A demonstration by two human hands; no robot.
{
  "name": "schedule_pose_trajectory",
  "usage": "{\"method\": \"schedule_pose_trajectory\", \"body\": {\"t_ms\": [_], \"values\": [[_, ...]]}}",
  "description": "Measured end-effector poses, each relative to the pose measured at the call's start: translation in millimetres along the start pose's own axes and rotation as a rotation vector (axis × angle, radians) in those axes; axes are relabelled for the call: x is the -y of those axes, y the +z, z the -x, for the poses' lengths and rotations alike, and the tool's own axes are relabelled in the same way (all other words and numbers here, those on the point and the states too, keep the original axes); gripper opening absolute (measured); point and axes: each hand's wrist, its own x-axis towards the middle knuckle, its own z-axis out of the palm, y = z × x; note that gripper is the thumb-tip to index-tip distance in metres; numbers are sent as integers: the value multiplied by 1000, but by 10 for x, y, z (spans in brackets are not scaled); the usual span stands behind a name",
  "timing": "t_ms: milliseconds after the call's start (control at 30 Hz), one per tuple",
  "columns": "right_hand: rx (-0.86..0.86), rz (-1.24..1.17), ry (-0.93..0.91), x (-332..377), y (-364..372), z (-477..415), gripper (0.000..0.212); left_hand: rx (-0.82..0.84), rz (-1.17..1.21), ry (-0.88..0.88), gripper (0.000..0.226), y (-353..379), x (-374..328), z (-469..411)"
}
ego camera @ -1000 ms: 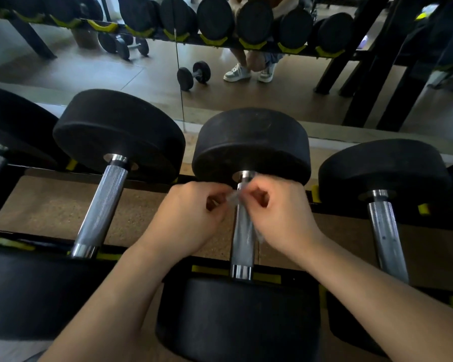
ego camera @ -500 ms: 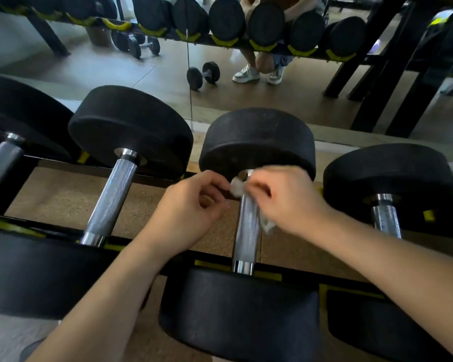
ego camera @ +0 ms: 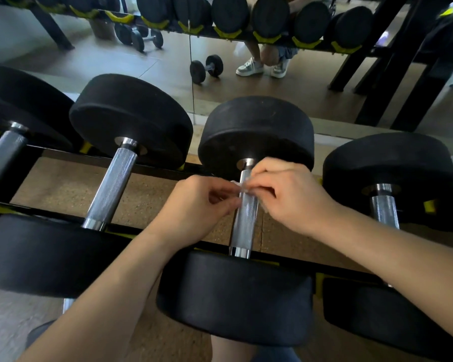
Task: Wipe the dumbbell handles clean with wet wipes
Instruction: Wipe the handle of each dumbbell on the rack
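The middle dumbbell (ego camera: pixel 245 218) lies on the rack (ego camera: pixel 324 269) between neighbours (ego camera: pixel 110 184) — mirror (ego camera: pixel 141 74) behind.

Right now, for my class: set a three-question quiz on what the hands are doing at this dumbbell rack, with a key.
1. True or false: the left hand is wrapped round a different handle from the one the right hand works at.
2. Where along the handle is the wet wipe held?
A. at the far end, by the far weight
B. at the middle
C. at the near end
3. Fill in: of the four handles in view, this one is the ____ from the right.

Key: 1 false, both hands are at the same handle; 2 A; 3 second.
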Motion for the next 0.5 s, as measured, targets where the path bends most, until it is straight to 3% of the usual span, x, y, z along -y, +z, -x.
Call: {"method": "schedule_pose_trajectory", "body": {"t_ms": [133,200,300,433,500], "values": [[200,-39,-169,149,5,156,13,130,-123,-19,11,-96,-38,46],[158,-25,-160,115,2,-13,9,166,-137,-37,10,-148,-39,65],[130,24,-134,87,18,-130,4,145,-113,-41,7,-231,-38,100],[404,-2,-344,223,46,164,8,53,-30,-9,14,-298,-4,131],[410,-5,-390,193,7,145,9,80,-37,-6,14,-279,7,150]]}}
